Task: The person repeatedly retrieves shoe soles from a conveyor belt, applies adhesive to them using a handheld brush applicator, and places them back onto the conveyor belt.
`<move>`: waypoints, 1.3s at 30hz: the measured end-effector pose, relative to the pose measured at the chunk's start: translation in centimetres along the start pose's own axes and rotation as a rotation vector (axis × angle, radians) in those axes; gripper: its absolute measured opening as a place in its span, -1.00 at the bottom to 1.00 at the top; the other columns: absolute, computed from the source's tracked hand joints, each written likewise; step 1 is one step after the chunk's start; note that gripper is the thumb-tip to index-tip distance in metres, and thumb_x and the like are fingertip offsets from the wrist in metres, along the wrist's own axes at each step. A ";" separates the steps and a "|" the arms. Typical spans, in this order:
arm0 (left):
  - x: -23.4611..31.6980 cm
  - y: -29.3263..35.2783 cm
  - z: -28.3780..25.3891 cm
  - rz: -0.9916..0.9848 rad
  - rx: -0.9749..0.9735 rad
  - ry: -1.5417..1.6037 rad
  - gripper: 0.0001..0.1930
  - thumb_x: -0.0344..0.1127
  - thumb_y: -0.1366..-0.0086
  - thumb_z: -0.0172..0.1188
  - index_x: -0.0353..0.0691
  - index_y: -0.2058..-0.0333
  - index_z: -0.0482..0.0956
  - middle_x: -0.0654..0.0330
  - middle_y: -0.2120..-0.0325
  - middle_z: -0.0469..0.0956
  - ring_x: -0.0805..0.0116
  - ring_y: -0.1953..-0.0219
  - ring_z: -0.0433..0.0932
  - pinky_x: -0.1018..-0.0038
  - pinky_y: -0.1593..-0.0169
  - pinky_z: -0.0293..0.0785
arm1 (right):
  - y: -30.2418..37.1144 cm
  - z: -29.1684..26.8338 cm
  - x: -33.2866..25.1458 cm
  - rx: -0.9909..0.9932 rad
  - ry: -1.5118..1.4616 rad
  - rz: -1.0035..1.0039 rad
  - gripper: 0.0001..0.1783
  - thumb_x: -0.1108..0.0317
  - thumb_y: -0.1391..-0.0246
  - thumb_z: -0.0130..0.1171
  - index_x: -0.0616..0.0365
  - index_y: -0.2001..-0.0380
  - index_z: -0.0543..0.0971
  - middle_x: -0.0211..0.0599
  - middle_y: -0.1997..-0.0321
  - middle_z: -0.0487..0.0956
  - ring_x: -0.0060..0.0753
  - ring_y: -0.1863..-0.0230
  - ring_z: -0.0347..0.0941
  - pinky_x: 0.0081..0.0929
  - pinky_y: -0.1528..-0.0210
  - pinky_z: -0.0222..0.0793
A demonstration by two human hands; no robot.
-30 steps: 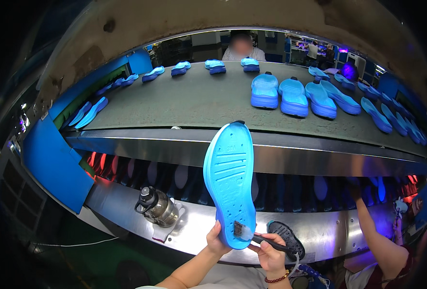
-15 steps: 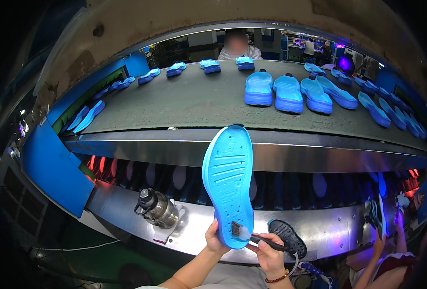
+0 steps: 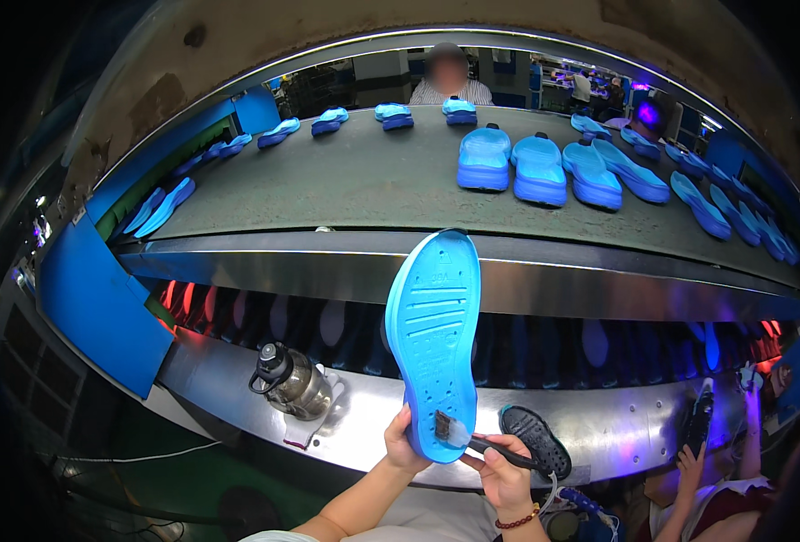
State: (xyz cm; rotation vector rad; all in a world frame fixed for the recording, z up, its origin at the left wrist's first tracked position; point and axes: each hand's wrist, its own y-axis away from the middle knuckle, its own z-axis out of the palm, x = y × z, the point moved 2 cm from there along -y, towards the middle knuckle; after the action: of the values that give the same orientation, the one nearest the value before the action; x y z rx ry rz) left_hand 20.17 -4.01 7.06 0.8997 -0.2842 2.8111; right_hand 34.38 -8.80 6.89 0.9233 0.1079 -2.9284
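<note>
My left hand (image 3: 402,444) grips the heel end of a bright blue shoe sole (image 3: 434,334), held upright with its grooved underside toward me. My right hand (image 3: 502,476) pinches a small dark-handled brush (image 3: 472,437) whose bristles touch the sole near the heel. Both hands are low in the middle of the view, in front of a steel ledge (image 3: 364,425).
A grey conveyor belt (image 3: 346,185) carries several blue soles (image 3: 537,167) at the back. A metal bottle (image 3: 290,384) lies on the ledge to the left, a black sole (image 3: 535,438) to the right. Another person sits across the belt; a co-worker's hand (image 3: 689,461) is at lower right.
The blue soles on the belt have drifted to the left. The co-worker's arm at lower right has dropped lower. My hands, the sole and the brush have barely moved.
</note>
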 end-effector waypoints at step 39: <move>-1.3 -1.0 -2.3 0.007 0.100 0.093 -0.18 0.21 -0.07 -0.08 -0.24 -0.17 0.02 -0.07 -0.04 0.22 -0.02 0.06 0.37 0.05 0.13 0.41 | -0.2 0.0 0.1 0.065 0.012 0.063 -0.80 0.61 -0.01 0.00 0.38 0.24 0.40 0.09 0.10 0.43 -0.12 0.04 0.39 -0.14 -0.04 0.35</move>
State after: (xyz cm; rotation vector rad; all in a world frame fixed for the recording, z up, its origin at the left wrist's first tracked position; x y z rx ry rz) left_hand 20.15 -2.61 4.58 0.7862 -0.1347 2.8858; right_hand 34.29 -8.60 6.81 0.9347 -0.0165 -2.8844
